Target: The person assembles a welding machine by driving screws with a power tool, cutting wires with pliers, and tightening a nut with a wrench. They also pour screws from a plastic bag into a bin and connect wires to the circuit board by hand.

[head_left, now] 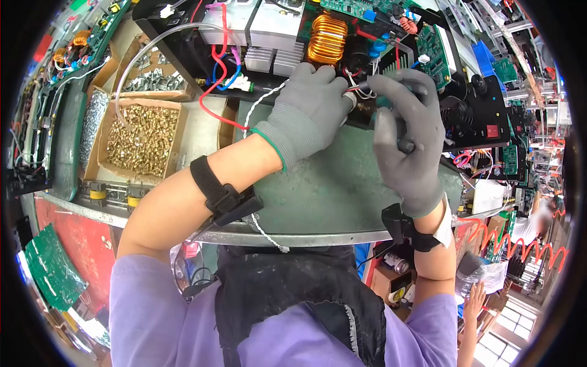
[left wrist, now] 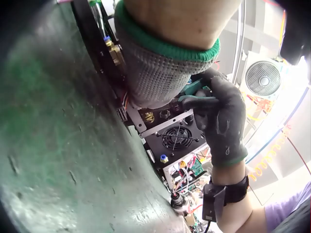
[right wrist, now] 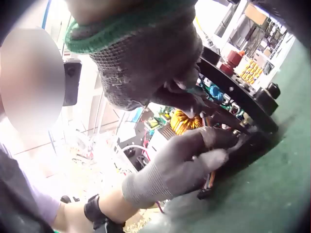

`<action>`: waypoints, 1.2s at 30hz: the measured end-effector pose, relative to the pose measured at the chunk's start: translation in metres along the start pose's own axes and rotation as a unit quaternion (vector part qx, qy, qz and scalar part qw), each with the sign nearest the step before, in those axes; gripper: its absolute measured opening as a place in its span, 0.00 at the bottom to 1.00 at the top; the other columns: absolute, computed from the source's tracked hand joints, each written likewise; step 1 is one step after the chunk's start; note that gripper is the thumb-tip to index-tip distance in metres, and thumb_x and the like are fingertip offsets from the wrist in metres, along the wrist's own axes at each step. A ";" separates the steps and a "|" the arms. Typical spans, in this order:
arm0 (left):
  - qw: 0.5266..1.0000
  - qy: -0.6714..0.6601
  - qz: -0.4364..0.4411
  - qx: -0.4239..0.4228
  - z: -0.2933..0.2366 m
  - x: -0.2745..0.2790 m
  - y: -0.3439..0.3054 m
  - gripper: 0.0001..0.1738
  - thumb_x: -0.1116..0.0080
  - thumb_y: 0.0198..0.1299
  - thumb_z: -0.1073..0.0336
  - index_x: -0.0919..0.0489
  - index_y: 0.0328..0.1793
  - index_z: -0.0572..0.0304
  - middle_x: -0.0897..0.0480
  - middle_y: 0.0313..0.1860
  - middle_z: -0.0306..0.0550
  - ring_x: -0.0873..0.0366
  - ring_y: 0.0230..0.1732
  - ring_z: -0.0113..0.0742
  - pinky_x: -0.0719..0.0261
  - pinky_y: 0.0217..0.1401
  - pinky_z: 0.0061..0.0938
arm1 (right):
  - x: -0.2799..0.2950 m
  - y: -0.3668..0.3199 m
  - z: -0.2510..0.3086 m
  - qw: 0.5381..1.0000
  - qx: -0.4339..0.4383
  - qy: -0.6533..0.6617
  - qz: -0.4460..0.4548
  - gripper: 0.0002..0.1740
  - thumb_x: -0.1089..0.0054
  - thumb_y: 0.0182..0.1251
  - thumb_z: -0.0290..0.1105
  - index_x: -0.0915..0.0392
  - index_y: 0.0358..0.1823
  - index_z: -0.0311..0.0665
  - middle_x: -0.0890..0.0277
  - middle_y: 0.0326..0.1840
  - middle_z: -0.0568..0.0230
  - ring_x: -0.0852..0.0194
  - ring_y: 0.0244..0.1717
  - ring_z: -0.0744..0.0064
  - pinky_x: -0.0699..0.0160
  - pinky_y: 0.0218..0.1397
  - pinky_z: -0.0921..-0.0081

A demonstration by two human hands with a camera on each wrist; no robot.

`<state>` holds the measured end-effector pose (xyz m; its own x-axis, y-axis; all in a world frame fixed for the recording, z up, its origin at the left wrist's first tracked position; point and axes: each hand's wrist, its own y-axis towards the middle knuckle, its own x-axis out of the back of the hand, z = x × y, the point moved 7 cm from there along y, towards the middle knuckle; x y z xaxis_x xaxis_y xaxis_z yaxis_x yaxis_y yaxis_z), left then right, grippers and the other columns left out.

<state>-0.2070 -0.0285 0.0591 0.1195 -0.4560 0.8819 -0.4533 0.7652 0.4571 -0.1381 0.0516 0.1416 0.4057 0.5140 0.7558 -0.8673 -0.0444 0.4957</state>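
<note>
An open black electronics chassis (head_left: 477,116) with a copper coil (head_left: 326,38) lies across the far side of a green mat (head_left: 330,189). Both hands wear grey gloves. My left hand (head_left: 342,92) reaches over the chassis's near edge and pinches a small silver fitting with wires (head_left: 350,98); in the right wrist view its fingers (right wrist: 214,158) lie on that edge. My right hand (head_left: 391,104) grips a teal and black screwdriver handle (left wrist: 194,97), held right beside the left hand's fingertips. The tool's tip is hidden behind the gloves.
Cardboard boxes of brass screws (head_left: 143,137) and metal clips (head_left: 153,79) stand at the left. A red wire (head_left: 214,92) and a clear tube (head_left: 140,55) loop out of the chassis. The table's metal edge (head_left: 306,235) runs close to my body. A green circuit board (head_left: 52,269) lies low left.
</note>
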 end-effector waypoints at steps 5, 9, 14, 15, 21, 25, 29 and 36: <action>1.000 -0.011 0.006 0.005 0.000 -0.002 0.001 0.10 0.39 0.54 0.60 0.15 0.40 0.52 0.21 0.37 0.40 0.26 0.48 0.39 0.31 0.51 0.37 | -0.003 -0.042 0.008 0.989 0.089 -0.117 0.023 0.27 0.36 0.51 0.27 0.21 0.58 0.45 0.32 0.55 0.56 0.21 0.46 0.58 0.17 0.45 0.69; 1.000 0.001 0.005 -0.001 0.000 -0.002 0.000 0.13 0.34 0.52 0.56 0.15 0.41 0.51 0.22 0.38 0.38 0.26 0.47 0.38 0.30 0.51 0.38 | -0.020 -0.068 -0.001 0.969 0.160 -0.184 0.038 0.30 0.36 0.48 0.28 0.21 0.59 0.46 0.34 0.57 0.56 0.20 0.50 0.56 0.16 0.51 0.68; 1.000 -0.014 0.013 0.006 0.000 -0.003 0.001 0.13 0.33 0.52 0.56 0.15 0.41 0.51 0.22 0.37 0.39 0.26 0.46 0.39 0.30 0.50 0.38 | 0.000 -0.007 -0.004 0.998 0.058 -0.029 0.004 0.27 0.44 0.50 0.20 0.20 0.55 0.41 0.32 0.54 0.55 0.22 0.41 0.58 0.22 0.41 0.66; 1.000 -0.013 0.008 0.006 0.000 -0.002 0.001 0.12 0.34 0.52 0.56 0.15 0.41 0.51 0.22 0.37 0.39 0.27 0.46 0.39 0.30 0.49 0.38 | -0.001 -0.003 -0.004 0.998 0.056 -0.026 0.006 0.26 0.45 0.50 0.19 0.21 0.55 0.41 0.32 0.54 0.54 0.22 0.42 0.58 0.22 0.41 0.66; 1.000 -0.022 -0.005 0.021 0.002 0.006 0.001 0.09 0.36 0.53 0.61 0.16 0.40 0.51 0.22 0.36 0.41 0.25 0.44 0.41 0.30 0.49 0.38 | 0.015 -0.026 0.008 0.998 0.053 0.007 0.022 0.27 0.46 0.52 0.18 0.22 0.57 0.34 0.35 0.58 0.49 0.22 0.47 0.55 0.20 0.49 0.67; 0.998 0.026 -0.046 0.036 -0.015 0.001 0.013 0.11 0.34 0.51 0.61 0.17 0.39 0.55 0.21 0.36 0.44 0.23 0.43 0.42 0.30 0.47 0.39 | 0.050 -0.069 0.023 1.000 0.016 -0.027 0.001 0.24 0.47 0.50 0.19 0.20 0.53 0.29 0.35 0.58 0.48 0.23 0.54 0.52 0.20 0.55 0.64; 0.997 0.032 -0.001 0.076 -0.022 -0.015 0.022 0.14 0.31 0.48 0.56 0.17 0.38 0.54 0.20 0.37 0.44 0.22 0.43 0.41 0.30 0.47 0.37 | 0.053 -0.090 0.026 0.999 0.004 0.022 0.035 0.23 0.42 0.51 0.23 0.19 0.53 0.32 0.34 0.57 0.48 0.23 0.54 0.50 0.21 0.56 0.61; 0.998 0.051 0.022 0.030 -0.012 -0.008 0.024 0.18 0.33 0.50 0.51 0.16 0.35 0.60 0.20 0.38 0.48 0.21 0.43 0.48 0.28 0.47 0.41 | 0.083 -0.115 0.013 0.998 -0.031 0.051 -0.004 0.24 0.45 0.49 0.18 0.20 0.53 0.30 0.35 0.60 0.49 0.24 0.53 0.53 0.22 0.58 0.63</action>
<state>-0.2086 -0.0012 0.0641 0.1863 -0.3709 0.9098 -0.5118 0.7538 0.4121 -0.0011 0.0881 0.1536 0.3846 0.5985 0.7028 -0.8814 0.0117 0.4723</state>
